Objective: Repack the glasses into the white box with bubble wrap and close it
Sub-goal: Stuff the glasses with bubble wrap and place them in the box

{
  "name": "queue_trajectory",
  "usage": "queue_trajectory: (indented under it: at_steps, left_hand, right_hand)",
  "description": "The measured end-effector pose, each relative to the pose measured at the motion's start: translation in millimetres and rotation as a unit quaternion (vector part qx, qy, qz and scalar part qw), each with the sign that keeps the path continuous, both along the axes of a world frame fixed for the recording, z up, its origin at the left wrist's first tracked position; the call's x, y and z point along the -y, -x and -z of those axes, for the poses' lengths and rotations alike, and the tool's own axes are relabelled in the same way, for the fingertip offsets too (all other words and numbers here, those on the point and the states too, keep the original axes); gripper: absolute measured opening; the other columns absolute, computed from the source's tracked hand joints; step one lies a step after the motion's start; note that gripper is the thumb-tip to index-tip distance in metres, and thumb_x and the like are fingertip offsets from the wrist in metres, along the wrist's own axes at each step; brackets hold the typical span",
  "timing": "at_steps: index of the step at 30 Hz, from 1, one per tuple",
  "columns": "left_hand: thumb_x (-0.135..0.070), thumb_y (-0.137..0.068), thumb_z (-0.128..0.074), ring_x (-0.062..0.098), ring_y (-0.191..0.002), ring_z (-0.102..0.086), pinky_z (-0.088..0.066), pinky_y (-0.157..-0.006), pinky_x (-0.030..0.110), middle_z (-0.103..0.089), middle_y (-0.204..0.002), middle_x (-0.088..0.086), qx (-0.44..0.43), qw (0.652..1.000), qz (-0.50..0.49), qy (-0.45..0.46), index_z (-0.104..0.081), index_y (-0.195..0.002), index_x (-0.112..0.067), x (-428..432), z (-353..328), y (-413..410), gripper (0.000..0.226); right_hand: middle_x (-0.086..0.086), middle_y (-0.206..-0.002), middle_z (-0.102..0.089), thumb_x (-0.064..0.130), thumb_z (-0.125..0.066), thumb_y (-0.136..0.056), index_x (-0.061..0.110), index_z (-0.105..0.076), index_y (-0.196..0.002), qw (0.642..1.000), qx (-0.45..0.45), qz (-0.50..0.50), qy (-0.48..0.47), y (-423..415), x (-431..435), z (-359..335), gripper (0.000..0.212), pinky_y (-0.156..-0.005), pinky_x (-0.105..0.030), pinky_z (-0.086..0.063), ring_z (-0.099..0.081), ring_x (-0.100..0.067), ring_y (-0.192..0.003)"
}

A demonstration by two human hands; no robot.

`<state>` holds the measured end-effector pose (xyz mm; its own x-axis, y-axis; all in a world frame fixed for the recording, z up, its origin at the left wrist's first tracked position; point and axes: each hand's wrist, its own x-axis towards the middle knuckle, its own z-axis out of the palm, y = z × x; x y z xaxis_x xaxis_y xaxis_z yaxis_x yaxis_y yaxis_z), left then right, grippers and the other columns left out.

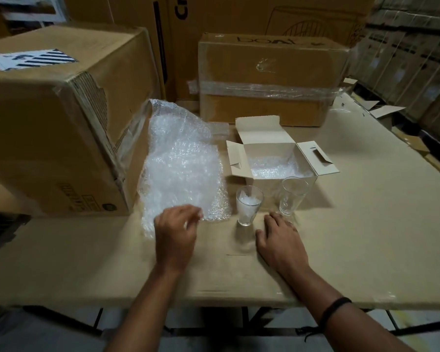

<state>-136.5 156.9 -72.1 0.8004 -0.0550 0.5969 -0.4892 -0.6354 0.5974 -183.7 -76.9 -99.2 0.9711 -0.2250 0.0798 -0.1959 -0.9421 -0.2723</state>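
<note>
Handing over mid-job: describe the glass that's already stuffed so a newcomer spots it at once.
Find the open white box on the table. Two clear glasses stand upright just in front of it, nearer the person. The left glass is the one: crumpled white wrap sits inside it, while the right glass is empty.

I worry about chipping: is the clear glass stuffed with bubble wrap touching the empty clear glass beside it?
Apart. The head view shows the stuffed glass and the empty glass upright with a plain gap between them.
</note>
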Motion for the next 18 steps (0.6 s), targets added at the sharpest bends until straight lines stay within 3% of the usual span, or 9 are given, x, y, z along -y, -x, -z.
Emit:
queue_trajectory:
  at_steps: [3,7,10,12,15,18]
  left_hand:
    - [-0.023,-0.073,-0.066,0.016,-0.075,-0.066,-0.048,-0.072,0.038,-0.072,-0.082,-0.011,-0.03,0.997,0.038,-0.066,-0.071,-0.078,-0.026,9.8,16.7,43.7,0.008]
    - [-0.029,-0.074,-0.063,0.013,-0.072,-0.063,-0.04,-0.072,0.031,-0.069,-0.077,-0.014,-0.036,0.988,0.098,-0.116,-0.069,-0.078,-0.028,21.3,30.2,73.4,0.007]
    - [-0.023,-0.073,-0.069,0.011,-0.073,-0.062,-0.037,-0.074,0.031,-0.07,-0.076,-0.014,-0.009,0.98,0.13,-0.152,-0.068,-0.078,-0.028,31.9,32.4,83.7,0.007]
    - [-0.027,-0.077,-0.062,0.012,-0.072,-0.061,-0.038,-0.073,0.032,-0.07,-0.077,-0.013,0.002,0.974,0.151,-0.167,-0.067,-0.078,-0.027,40.0,30.1,90.0,0.006]
    - [-0.03,-0.078,-0.058,0.012,-0.072,-0.061,-0.044,-0.07,0.031,-0.07,-0.079,-0.013,0.007,0.967,0.176,-0.184,-0.068,-0.079,-0.027,51.6,27.4,96.6,0.01]
    - [-0.041,-0.078,-0.063,0.011,-0.079,-0.062,-0.047,-0.073,0.029,-0.071,-0.086,-0.014,-0.012,0.961,0.204,-0.188,-0.069,-0.089,-0.028,62.2,23.7,103.7,0.018]
  right_hand:
    - [-0.006,-0.127,-0.058,0.032,-0.046,-0.09,0.012,-0.063,-0.099,0.997,0.038,-0.008,-0.073,0.0,3.3,-0.2,0.027,-0.103,-0.037,-0.037,-0.051,-0.026,-0.117]
    - [0.0,-0.107,-0.069,0.056,-0.04,-0.088,0.018,-0.073,-0.077,0.95,0.153,0.023,-0.27,12.8,9.4,-7.7,0.051,-0.096,-0.042,-0.046,-0.057,-0.019,-0.108]
    - [0.002,-0.102,-0.072,0.077,-0.042,-0.079,0.027,-0.074,-0.064,0.951,0.088,0.024,-0.295,10.9,9.0,-7.8,0.062,-0.095,-0.044,-0.045,-0.059,-0.015,-0.106]
    - [0.001,-0.105,-0.071,0.083,-0.053,-0.069,0.034,-0.067,-0.055,0.965,0.012,0.019,-0.263,2.4,6.8,-6.9,0.052,-0.093,-0.041,-0.046,-0.062,-0.017,-0.107]
    - [0.007,-0.087,-0.063,0.052,-0.073,-0.067,0.033,-0.058,-0.054,0.969,-0.035,-0.024,-0.242,1.9,-2.3,-21.4,0.028,-0.078,-0.033,-0.047,-0.063,-0.024,-0.091]
    - [0.005,-0.07,-0.063,0.02,-0.074,-0.08,0.025,-0.056,-0.06,0.96,-0.037,-0.048,-0.272,8.9,8.2,-40.0,0.027,-0.064,-0.028,-0.045,-0.059,-0.015,-0.067]
